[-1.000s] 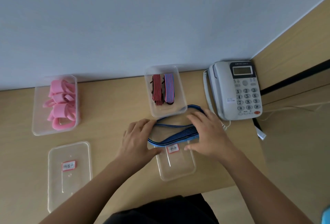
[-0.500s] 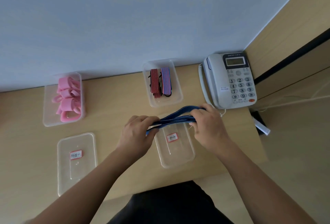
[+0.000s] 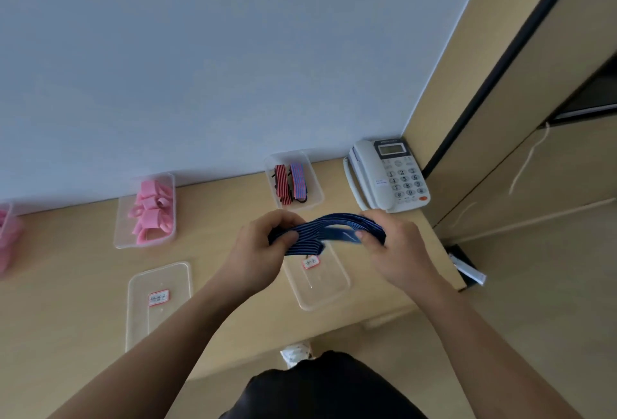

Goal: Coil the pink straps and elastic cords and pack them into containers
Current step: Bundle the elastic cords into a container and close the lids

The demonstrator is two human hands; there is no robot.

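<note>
Head view: blue striped elastic cord [image 3: 325, 231], bunched loops.

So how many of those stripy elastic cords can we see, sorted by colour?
red striped cord: 1
blue-and-pink striped cord: 1
dark blue cord, gripped by the left hand and the right hand: 1
Total: 3
</note>
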